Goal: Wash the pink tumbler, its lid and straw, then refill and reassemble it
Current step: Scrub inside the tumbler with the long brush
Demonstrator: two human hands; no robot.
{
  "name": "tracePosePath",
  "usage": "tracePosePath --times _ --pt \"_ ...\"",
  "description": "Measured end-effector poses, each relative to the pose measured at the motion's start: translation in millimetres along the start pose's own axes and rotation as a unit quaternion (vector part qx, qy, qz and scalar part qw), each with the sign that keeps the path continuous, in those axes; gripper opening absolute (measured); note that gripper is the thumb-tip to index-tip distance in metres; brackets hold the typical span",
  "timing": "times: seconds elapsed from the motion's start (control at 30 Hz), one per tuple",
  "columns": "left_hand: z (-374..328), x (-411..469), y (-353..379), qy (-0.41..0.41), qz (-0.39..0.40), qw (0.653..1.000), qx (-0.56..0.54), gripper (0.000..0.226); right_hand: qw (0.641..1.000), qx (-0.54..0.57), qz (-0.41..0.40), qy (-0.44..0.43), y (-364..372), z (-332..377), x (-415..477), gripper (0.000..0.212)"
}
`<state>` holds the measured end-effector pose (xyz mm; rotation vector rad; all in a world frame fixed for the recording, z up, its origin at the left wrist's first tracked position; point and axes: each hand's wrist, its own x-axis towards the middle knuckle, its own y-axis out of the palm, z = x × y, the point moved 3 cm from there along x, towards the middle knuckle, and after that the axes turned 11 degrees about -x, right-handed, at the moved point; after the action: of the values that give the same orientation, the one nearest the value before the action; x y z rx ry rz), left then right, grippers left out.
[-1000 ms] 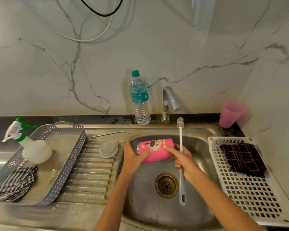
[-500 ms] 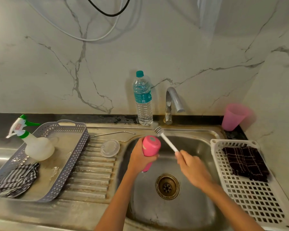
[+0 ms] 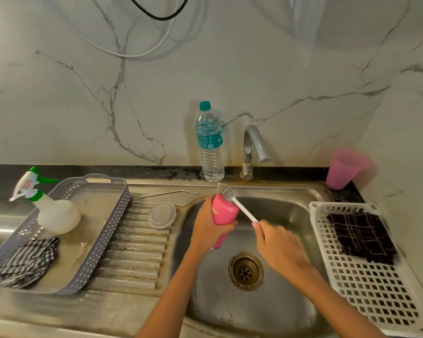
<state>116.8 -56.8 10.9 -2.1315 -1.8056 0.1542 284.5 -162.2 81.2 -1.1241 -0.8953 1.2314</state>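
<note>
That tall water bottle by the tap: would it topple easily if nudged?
Probably yes: the water bottle is tall and narrow, so a push near the top would likely tip it. It looks nearly full, so it is likely heavy for its size. Its thin ribbed plastic may give under a squeeze.

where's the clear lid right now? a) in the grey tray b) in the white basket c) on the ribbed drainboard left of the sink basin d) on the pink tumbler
c: the clear lid lies flat on the ribbed drainboard, between the grey tray and the sink basin, apart from the pink tumbler that the left hand holds.
</note>
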Motion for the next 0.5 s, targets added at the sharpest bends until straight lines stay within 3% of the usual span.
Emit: tracePosePath --times 0.13,0.27,0.43,0.5 --pt "0.0 14.0 -14.2 -0.016 -0.035 0.999 0.002 0.086 1.0 -0.006 -0.008 -0.024 1.3 4.8 -9.7 0.038" --pt "-5.7 12.2 -5.9 0.021 0.0 0.999 0.048 0.091 1.0 0.001 -0.017 -0.004 -11.6 4.1 5.6 0.041" --pt "-2.8 21.9 -17.2 -0.011 -0.045 0.997 0.054 0.093 0.999 -0.004 -0.023 -0.024 -5.4 6.9 -8.1 0.04" --pt "-7.7 19.2 -13.3 0.02 -0.029 0.996 0.083 0.095 0.999 -0.007 -0.034 -0.009 -7.9 3.5 -10.7 0.039"
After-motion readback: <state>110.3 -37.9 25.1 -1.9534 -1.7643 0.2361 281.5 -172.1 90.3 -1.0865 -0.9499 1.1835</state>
